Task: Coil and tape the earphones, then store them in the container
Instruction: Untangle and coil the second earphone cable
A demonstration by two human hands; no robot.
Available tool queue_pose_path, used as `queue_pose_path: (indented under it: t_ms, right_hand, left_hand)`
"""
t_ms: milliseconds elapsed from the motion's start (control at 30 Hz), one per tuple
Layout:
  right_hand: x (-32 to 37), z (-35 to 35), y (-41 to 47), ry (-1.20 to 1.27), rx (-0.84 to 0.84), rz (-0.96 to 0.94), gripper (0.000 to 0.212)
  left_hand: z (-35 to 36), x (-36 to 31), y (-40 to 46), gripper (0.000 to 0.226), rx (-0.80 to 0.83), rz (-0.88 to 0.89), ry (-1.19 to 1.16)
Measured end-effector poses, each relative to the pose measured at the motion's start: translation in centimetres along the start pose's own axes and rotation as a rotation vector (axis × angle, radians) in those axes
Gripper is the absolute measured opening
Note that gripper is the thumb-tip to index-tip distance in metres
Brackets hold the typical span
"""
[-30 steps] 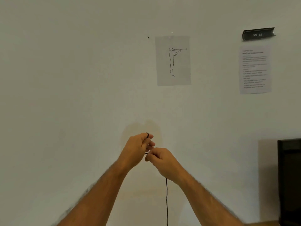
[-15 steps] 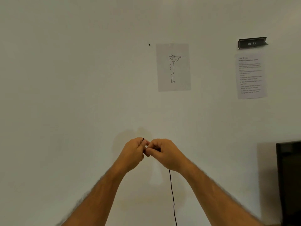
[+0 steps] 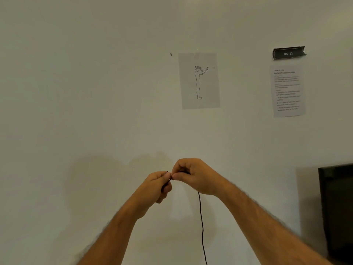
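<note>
Both my hands are raised in front of a white wall, fingertips almost touching. My left hand [image 3: 157, 185] has its fingers curled round part of the thin black earphone cable, which shows between thumb and fingers. My right hand [image 3: 194, 176] pinches the same cable between thumb and forefinger. From under my right hand the earphone cable [image 3: 201, 226] hangs straight down and leaves the frame at the bottom. The earbuds, the tape and the container are not in view.
A dark screen or box [image 3: 337, 211] stands at the lower right. On the wall hang a sheet with a drawn figure [image 3: 199, 80], an instruction sheet [image 3: 287, 90] and a dark "WS 11" sign [image 3: 288, 53].
My right hand has risen and closed in on my left hand. The loop that stood above my left fingers one second ago is now tucked into the hand. The view has tilted slightly.
</note>
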State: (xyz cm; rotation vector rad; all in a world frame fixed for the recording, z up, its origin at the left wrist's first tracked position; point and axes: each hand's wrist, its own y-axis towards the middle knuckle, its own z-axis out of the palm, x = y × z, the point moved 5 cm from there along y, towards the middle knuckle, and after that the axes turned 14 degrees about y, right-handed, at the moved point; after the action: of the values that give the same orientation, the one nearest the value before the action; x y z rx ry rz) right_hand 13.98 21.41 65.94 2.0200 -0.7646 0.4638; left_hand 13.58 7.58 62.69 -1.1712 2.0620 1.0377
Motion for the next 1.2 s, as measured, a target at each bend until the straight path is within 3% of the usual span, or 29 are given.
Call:
queue_pose_path:
  t_ms: [267,400,767,1067,1200]
  right_hand:
    - [-0.2,0.4,0.0,0.147,-0.088,-0.071,0.009]
    - [-1.7,0.9,-0.2,0.259,-0.117,-0.017,0.009]
    - [-6.5,5.1,-1.4,0.718,-0.224,0.114,0.014]
    - [-7.8,6.9,-2.2,0.847,-0.236,0.138,0.011]
    - [-8.5,8.1,-3.1,0.889,-0.227,0.169,0.029]
  left_hand:
    - [1.1,0.5,-0.8,0.038,0.064,-0.015,-0.278]
    - [1.8,1.6,-1.3,0.038,0.138,-0.037,-0.371]
    - [2.6,3.1,-1.8,0.044,0.158,-0.057,-0.434]
    - [3.0,4.7,-2.4,0.039,0.151,-0.07,-0.438]
    - [2.6,4.2,-2.4,0.032,0.104,-0.005,-0.481]
